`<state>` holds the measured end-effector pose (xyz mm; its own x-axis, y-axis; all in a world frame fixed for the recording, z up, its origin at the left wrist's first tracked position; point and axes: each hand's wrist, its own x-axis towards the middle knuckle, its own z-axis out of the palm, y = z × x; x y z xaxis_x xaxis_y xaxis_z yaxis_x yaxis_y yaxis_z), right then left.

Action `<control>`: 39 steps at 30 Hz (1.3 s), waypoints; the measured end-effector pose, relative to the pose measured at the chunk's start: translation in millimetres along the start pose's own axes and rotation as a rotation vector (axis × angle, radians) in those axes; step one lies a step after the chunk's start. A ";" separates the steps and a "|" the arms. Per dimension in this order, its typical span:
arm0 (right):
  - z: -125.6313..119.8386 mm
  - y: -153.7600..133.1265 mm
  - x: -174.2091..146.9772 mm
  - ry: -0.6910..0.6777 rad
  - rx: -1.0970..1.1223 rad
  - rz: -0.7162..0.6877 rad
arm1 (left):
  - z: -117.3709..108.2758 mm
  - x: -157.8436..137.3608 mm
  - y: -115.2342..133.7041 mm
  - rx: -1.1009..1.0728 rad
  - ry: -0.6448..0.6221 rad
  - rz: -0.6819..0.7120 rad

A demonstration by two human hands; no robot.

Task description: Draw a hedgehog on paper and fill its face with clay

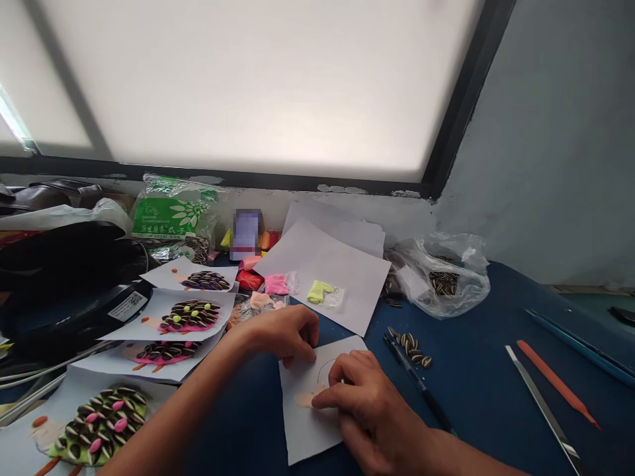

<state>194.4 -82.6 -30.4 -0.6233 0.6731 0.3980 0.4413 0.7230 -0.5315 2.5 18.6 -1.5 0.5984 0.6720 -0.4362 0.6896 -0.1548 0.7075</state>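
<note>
A small white paper sheet [307, 439] lies on the dark blue table with part of a drawn curved outline showing. On it is a flattened piece of peach modelling clay [303, 399]. My right hand [370, 403] is closed over the sheet, its bent fingertips at the clay's right edge. My left hand [290, 330] bends down at the upper left of the sheet, fingers curled, the tips pressing the paper. My right hand hides part of the outline. Loose sunflower seeds [409, 344] and a black pen [419, 383] lie right of the sheet.
Seed-and-clay hedgehog pictures [191, 317] line the left side. Behind are clay packets [276, 284], large white sheets [342, 264] with yellow-green clay [320, 291], and a clear bag of seeds [444, 281]. An orange clay tool [555, 380] and metal ruler-like strip [540, 403] lie right.
</note>
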 end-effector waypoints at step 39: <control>11.8 1.2 1.4 -0.043 -0.032 -0.020 | 0.7 0.2 2.0 0.032 0.008 -0.013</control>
<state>186.4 -82.7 -39.3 -0.6591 0.6517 0.3753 0.4484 0.7412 -0.4995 4.3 17.9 -0.6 0.5865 0.6798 -0.4404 0.7098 -0.1694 0.6838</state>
